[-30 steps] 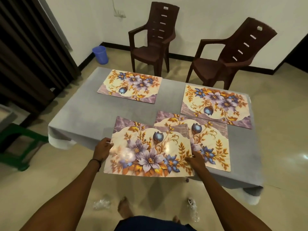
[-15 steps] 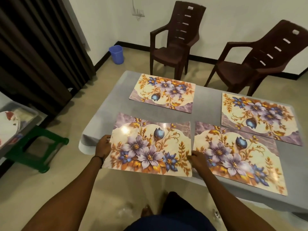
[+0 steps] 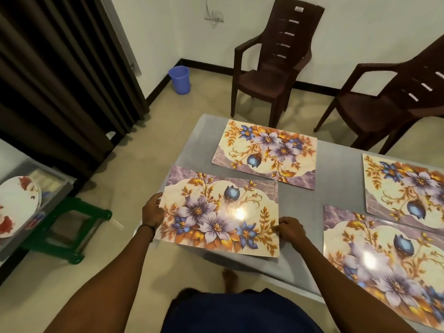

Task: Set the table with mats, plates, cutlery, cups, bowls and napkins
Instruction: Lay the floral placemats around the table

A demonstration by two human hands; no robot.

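Note:
A floral mat (image 3: 221, 212) lies at the near left corner of the grey table (image 3: 336, 179), overhanging its left and near edges. My left hand (image 3: 151, 211) grips the mat's left edge. My right hand (image 3: 288, 230) pinches its near right corner. Three more floral mats lie flat on the table: one at the far left (image 3: 266, 152), one at the far right (image 3: 406, 188), one at the near right (image 3: 384, 263). White plates with red flowers (image 3: 16, 207) lie on a side surface at the left.
Two brown plastic chairs (image 3: 276, 61) (image 3: 389, 99) stand beyond the table. A green stool (image 3: 67, 231) sits under the side surface at the left. A blue bin (image 3: 179, 79) stands by the wall, next to dark curtains (image 3: 60, 75).
The mat in my hands has slid left, off the near right mat, toward the table's left corner. My view has swung left, bringing the plates into sight.

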